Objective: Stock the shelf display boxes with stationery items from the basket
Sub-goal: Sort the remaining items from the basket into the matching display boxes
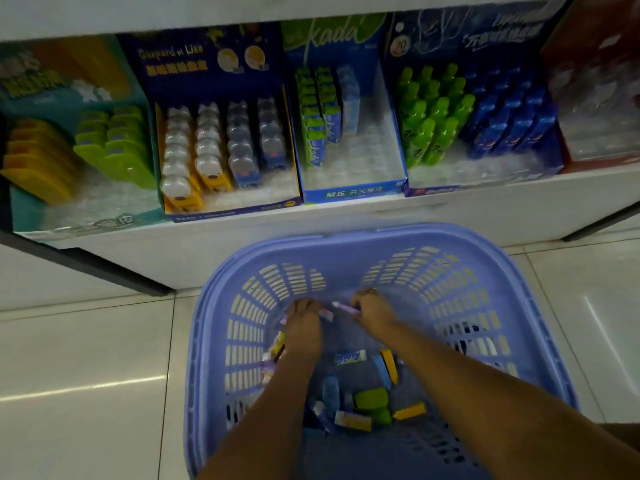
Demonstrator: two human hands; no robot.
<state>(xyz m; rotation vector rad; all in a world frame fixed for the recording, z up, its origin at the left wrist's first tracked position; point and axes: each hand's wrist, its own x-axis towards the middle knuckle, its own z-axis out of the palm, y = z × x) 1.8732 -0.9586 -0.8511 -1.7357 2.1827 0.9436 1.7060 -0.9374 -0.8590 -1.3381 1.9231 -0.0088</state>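
Observation:
A lilac plastic basket (pixel 485 306) stands on the floor in front of the shelf. Both my hands reach into its far end. My right hand (pixel 372 311) grips a small purple pen-like item (pixel 346 307) that sticks out to the left. My left hand (pixel 304 323) is curled down over small pink and white packets (pixel 325 315); its fingertips are hidden. Loose stationery lies on the basket floor: a kada packet (pixel 349 358), a green case (pixel 370 398), yellow and blue pieces. On the shelf above stand display boxes, among them a half-filled blue kada box (pixel 353 195).
A teal box (pixel 86 216) with yellow and green holders is at the left, a dark blue box (pixel 225 211) of clear-capped items beside it, and a box of green and blue bottles (pixel 478 133) at the right. A red box (pixel 602 116) sits far right. White floor tiles surround the basket.

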